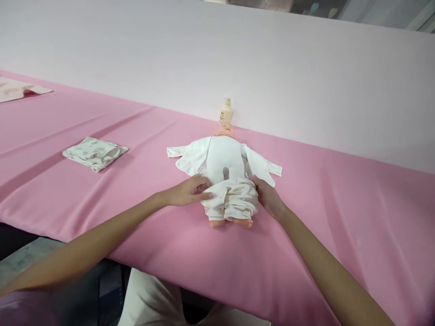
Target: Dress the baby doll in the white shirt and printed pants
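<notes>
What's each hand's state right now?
Left hand: shut on the waist of the white printed cloth trousers on the baby doll.
Right hand: shut on the same trousers, other side.

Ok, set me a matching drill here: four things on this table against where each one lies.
1 pump bottle
2 folded printed garment
3 printed trousers
4 pale pink cloth

a far left of the pink table
b on the doll, gripped by left hand and right hand
c behind the doll's head
d alone, left of the doll

Pairs: 1-c, 2-d, 3-b, 4-a
</notes>
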The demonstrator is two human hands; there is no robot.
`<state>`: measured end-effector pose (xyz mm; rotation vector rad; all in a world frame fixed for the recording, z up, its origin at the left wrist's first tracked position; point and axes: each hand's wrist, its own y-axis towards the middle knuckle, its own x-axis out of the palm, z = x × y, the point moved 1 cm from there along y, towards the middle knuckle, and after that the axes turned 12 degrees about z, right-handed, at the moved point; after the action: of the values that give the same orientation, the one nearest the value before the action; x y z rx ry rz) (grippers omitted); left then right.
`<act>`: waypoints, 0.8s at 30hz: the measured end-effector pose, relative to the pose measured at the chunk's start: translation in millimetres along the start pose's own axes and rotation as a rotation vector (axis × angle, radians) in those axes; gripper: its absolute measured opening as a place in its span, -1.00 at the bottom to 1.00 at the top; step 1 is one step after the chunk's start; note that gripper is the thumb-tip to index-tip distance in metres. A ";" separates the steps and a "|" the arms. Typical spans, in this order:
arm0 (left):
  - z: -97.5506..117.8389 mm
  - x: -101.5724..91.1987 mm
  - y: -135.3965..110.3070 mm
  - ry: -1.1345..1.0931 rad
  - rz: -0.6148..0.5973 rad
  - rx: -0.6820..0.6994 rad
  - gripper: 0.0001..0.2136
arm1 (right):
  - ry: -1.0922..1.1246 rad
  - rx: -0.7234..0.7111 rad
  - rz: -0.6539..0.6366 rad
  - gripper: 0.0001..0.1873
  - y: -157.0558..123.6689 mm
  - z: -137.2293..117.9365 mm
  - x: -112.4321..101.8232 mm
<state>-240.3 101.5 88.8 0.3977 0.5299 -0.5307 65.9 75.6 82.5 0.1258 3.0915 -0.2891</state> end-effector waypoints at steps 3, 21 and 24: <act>-14.5 -2.7 2.0 -0.142 -0.073 -0.041 -0.55 | -0.020 0.002 0.020 -0.58 17.5 -9.2 4.9; -25.7 5.1 9.7 -0.537 0.274 -0.457 -0.42 | -0.032 0.055 -0.149 -0.50 25.3 -14.5 14.2; -27.9 -10.6 17.3 -0.442 0.214 -0.491 -0.41 | -0.345 0.009 -0.209 -0.42 28.2 -39.4 15.6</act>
<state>-248.6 132.6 76.5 -0.1338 0.1725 -0.2547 51.7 111.8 115.4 -0.2253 2.7603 -0.2950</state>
